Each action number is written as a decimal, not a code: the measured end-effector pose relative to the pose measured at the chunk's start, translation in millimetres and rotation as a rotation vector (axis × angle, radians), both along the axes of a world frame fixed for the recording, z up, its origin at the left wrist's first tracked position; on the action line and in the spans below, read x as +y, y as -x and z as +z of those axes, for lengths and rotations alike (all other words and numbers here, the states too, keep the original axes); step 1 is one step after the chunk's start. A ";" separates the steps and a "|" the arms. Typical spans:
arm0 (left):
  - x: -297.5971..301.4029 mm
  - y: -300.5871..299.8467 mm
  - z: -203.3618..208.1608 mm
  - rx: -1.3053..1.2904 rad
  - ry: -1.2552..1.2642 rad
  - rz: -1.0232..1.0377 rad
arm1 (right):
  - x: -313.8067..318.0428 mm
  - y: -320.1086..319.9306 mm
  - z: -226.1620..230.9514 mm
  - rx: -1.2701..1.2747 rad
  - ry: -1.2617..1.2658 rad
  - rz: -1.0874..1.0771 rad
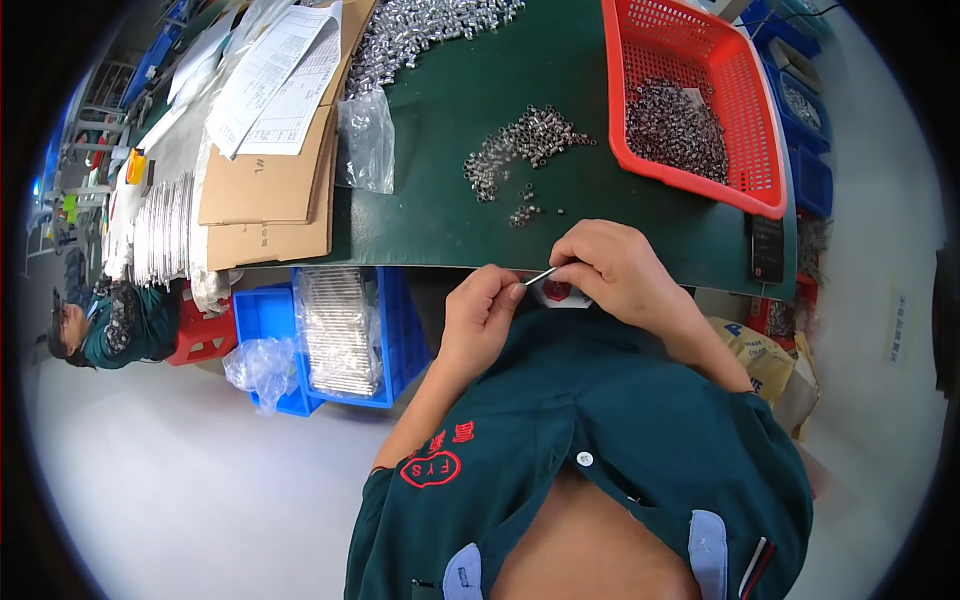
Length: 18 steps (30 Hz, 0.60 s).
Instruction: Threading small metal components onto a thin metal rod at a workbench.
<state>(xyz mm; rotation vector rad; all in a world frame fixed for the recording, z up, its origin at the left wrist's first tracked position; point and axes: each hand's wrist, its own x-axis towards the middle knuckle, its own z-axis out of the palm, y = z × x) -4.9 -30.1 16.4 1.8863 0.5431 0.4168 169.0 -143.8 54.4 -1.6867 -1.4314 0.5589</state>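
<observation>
At the table's front edge my two hands meet over a thin, silvery rod (540, 276). My right hand (622, 268) pinches its right end between thumb and forefinger. The fingertips of my left hand (481, 312) are closed at the rod's other end; whatever small thing they may hold there is hidden. Just beyond my hands, a loose pile of small metal rings (535, 140) lies on the green table (430, 225), with a few strays nearer to me. Below the rod, a white piece with a red mark (557, 291) partly shows.
A red basket (690, 190) of small metal parts stands at the right. More metal pieces (410, 35) lie at the far left, near a clear bag (367, 140), cardboard (262, 190) and papers (275, 85). Blue bins (395, 340) are below the table. Another person (130, 325) sits far left.
</observation>
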 end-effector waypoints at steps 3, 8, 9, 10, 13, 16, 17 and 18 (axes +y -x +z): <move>0.5 -0.8 0.3 -0.010 0.054 -0.017 | -3.0 3.2 -1.3 0.221 -0.001 -0.068; -5.0 -0.9 -8.4 -0.034 0.310 -0.066 | -3.4 12.9 -16.6 0.306 -0.004 0.047; -6.9 -0.8 -9.6 -0.033 0.309 -0.066 | -3.2 14.5 -14.7 0.306 -0.004 0.047; -7.5 -1.0 -11.9 -0.067 0.413 -0.047 | -2.1 15.3 -12.2 0.414 0.056 0.032; -2.8 1.1 -15.0 -0.118 0.529 -0.017 | 0.4 5.6 -3.1 0.415 0.145 -0.047; 0.2 2.0 -18.1 -0.123 0.577 0.087 | 9.0 -9.8 -11.5 -0.053 0.013 -0.190; 0.7 2.2 -17.8 -0.128 0.581 0.101 | 14.6 -14.1 -15.6 -0.235 -0.103 -0.190; 0.4 2.3 -18.1 -0.130 0.580 0.102 | 19.8 -15.1 -18.5 -0.237 -0.104 -0.189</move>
